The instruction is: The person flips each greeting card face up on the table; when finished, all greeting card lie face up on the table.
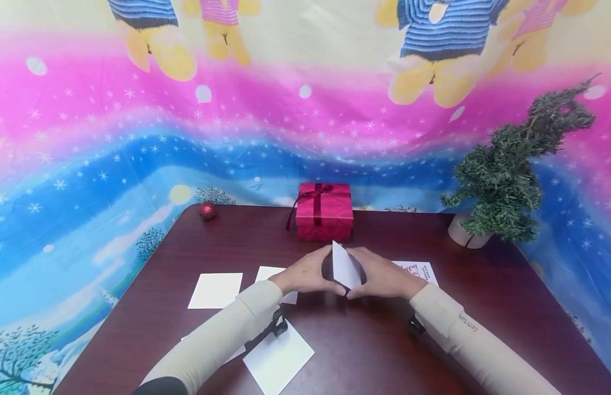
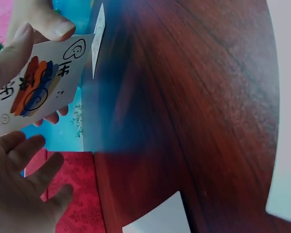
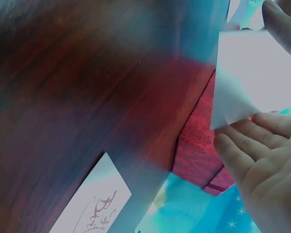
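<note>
Above the middle of the table, a white card (image 1: 346, 266) stands on edge between both hands. In the left wrist view, that card (image 2: 41, 80) shows orange and blue strokes with black characters and small doodles; its other side is plain white in the right wrist view. My left hand (image 1: 310, 272) holds the card from the left, thumb at its near edge and fingers spread along the far one. From the right, my right hand (image 1: 382, 274) holds the same card with its thumb and fingers at opposite edges.
Several white cards lie at left, including one square (image 1: 216, 291) and one near the front (image 1: 281, 356). Right of the hands lies a lettered card (image 1: 428, 271). Behind stand a red gift box (image 1: 325, 219), a red ball ornament (image 1: 207, 211) and a small artificial tree (image 1: 503, 181).
</note>
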`<state>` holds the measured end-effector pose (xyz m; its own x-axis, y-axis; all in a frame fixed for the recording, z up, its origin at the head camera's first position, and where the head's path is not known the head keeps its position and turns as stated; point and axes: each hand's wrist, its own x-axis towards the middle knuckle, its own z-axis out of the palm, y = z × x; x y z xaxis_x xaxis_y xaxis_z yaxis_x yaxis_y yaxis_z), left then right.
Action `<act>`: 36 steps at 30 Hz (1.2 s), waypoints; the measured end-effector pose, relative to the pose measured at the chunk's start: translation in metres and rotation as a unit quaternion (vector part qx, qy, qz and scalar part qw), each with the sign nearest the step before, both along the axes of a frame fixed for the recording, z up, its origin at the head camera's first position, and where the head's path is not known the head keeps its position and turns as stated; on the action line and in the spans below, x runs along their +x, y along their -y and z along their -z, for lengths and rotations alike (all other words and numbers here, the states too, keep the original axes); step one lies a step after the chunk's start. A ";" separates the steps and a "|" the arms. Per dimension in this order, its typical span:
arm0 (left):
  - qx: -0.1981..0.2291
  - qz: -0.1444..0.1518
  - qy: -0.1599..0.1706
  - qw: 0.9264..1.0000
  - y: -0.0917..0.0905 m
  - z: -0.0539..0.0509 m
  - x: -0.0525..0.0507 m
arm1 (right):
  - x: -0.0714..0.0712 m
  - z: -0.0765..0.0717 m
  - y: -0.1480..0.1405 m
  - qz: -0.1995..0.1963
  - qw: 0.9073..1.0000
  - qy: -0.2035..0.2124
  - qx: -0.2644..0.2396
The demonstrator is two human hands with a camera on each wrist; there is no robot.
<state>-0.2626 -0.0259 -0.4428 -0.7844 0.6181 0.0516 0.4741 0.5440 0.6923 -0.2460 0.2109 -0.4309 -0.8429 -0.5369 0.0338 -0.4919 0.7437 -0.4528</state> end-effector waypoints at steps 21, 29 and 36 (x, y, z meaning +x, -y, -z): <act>-0.091 -0.013 -0.070 0.993 -0.012 -0.007 0.003 | 0.003 -0.008 -0.001 -0.019 1.000 -0.013 -0.010; -0.167 -0.012 -0.144 0.975 -0.014 -0.004 -0.003 | 0.005 -0.009 -0.006 -0.003 1.000 -0.013 0.009; -0.236 -0.018 -0.178 0.955 -0.016 -0.001 -0.002 | 0.007 -0.007 -0.004 0.022 0.999 -0.009 0.029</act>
